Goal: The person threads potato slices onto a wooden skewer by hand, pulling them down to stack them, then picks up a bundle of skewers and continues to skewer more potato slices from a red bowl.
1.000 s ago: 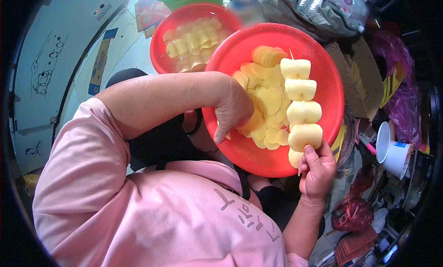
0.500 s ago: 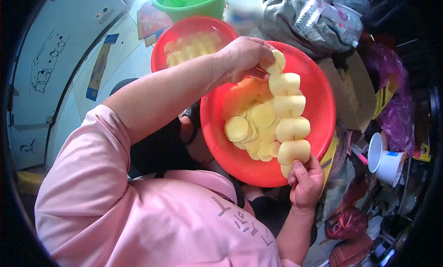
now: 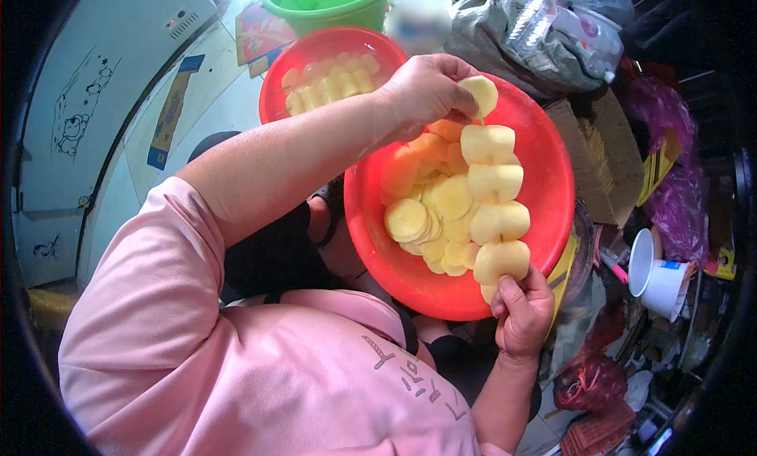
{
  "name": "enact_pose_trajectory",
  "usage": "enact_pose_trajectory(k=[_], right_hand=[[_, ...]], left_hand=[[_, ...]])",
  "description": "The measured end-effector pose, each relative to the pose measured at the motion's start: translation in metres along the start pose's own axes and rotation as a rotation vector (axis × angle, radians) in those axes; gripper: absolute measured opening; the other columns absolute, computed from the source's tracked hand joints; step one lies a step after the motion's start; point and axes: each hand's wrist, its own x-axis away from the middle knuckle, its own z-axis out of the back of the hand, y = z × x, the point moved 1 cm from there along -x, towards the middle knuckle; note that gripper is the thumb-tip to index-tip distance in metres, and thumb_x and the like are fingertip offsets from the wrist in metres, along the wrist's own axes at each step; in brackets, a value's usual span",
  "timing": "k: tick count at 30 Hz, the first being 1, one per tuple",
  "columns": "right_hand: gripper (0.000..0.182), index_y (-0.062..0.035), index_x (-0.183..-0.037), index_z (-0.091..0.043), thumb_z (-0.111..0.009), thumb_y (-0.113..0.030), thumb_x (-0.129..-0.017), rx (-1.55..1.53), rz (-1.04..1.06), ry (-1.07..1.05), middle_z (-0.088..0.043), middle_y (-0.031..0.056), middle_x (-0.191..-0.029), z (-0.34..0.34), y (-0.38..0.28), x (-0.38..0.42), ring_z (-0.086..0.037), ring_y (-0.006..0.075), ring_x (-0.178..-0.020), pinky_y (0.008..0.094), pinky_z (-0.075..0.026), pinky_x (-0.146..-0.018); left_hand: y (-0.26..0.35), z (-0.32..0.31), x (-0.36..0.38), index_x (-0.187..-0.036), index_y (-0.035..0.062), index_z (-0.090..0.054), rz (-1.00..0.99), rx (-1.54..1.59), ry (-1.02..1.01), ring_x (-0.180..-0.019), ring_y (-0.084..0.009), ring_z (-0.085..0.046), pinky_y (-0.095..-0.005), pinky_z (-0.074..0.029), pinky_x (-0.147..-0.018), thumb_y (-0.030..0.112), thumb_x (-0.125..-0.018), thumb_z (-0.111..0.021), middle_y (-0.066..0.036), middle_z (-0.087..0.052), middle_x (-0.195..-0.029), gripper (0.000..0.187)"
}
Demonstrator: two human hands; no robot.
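A skewer of potato slices [image 3: 495, 183] stretches between my hands over a red basin [image 3: 552, 156]. My left hand [image 3: 432, 92] is closed at the top end, thumb and fingers pinching a round potato slice [image 3: 482, 96] by the skewer's tip. My right hand [image 3: 523, 305] grips the bottom end, its thumb against the lowest slices. Several folded slices are spaced along the thin stick between them. Below, loose potato slices [image 3: 407, 220] lie piled in the basin, partly hidden by the skewer and my left hand.
A second red basin [image 3: 272, 81] behind my left forearm holds finished-looking potato skewers [image 3: 335, 87]. Beyond it stands a green tub [image 3: 331, 16]. To the right are a sack with plastic bottles [image 3: 530, 26], a cardboard box [image 3: 603, 152] and a white cup of sticks [image 3: 658, 279].
My left hand has shifted slightly up, and the top slice now shows its flat round face, standing apart from the slice below. My right hand has hardly moved.
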Motion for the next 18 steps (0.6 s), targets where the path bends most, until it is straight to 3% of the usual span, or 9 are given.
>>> enact_pose_trajectory(k=[2, 5, 9, 12, 14, 18], right_hand=[[0.024, 0.0038, -0.104, -0.058, -0.061, -0.006, -0.083, 0.011, -0.018, 0.004, -0.056, 0.0004, -0.073, 0.000, -0.001, 0.000, -0.041, 0.0040, -0.048, 0.0176, -0.034, -0.044], [0.024, 0.0041, -0.104, -0.058, -0.061, -0.005, -0.082, 0.033, -0.037, 0.001, -0.056, 0.0008, -0.074, 0.002, 0.000, 0.000, -0.041, 0.0038, -0.048, 0.0171, -0.034, -0.043], [0.023, 0.0041, -0.103, -0.058, -0.061, -0.004, -0.082, 0.026, -0.033, 0.016, -0.056, 0.0006, -0.073, 0.001, 0.001, -0.001, -0.041, 0.0036, -0.048, 0.0169, -0.033, -0.043], [0.019, 0.0024, -0.098, -0.060, -0.063, -0.007, -0.082, 0.053, -0.011, 0.008, -0.058, -0.0010, -0.073, 0.002, 0.001, -0.001, -0.046, 0.0037, -0.055, 0.0179, -0.036, -0.049], [0.020, 0.0031, -0.100, -0.060, -0.063, -0.005, -0.082, 0.093, 0.007, 0.032, -0.061, 0.0000, -0.080, 0.000, 0.002, -0.001, -0.053, 0.0051, -0.065, 0.0194, -0.042, -0.059], [0.021, 0.0039, -0.102, -0.060, -0.062, -0.004, -0.082, 0.222, 0.037, 0.054, -0.063, 0.0011, -0.086, -0.001, 0.006, 0.002, -0.057, 0.0075, -0.075, 0.0217, -0.046, -0.069]], left_hand=[[0.002, 0.000, 0.002, -0.093, 0.0011, -0.062, -0.159, -0.310, 0.034, -0.079, -0.0128, -0.062, -0.0265, -0.053, -0.072, 0.002, -0.075, -0.070, -0.005, -0.064, -0.086, 0.020], [-0.005, 0.000, -0.002, -0.090, 0.0020, -0.064, -0.281, -0.487, -0.031, -0.076, -0.0080, -0.060, -0.0235, -0.050, -0.069, 0.008, -0.078, -0.071, -0.001, -0.064, -0.080, 0.016], [-0.001, -0.004, 0.008, -0.090, 0.0027, -0.065, -0.244, -0.536, -0.150, -0.074, -0.0071, -0.059, -0.0227, -0.049, -0.068, 0.015, -0.081, -0.070, 0.000, -0.064, -0.078, 0.016], [0.002, -0.010, 0.012, -0.092, 0.0037, -0.065, -0.096, -0.421, -0.107, -0.075, -0.0096, -0.060, -0.0251, -0.049, -0.070, 0.016, -0.083, -0.067, -0.001, -0.064, -0.082, 0.016], [0.007, -0.012, 0.015, -0.098, 0.0038, -0.063, -0.027, -0.097, -0.009, -0.077, -0.0136, -0.061, -0.0292, -0.050, -0.071, 0.015, -0.084, -0.064, -0.002, -0.064, -0.087, 0.018], [0.008, -0.009, 0.013, -0.101, 0.0032, -0.061, 0.087, 0.048, -0.045, -0.081, -0.0174, -0.062, -0.0320, -0.051, -0.072, 0.011, -0.082, -0.063, -0.004, -0.064, -0.092, 0.021]])
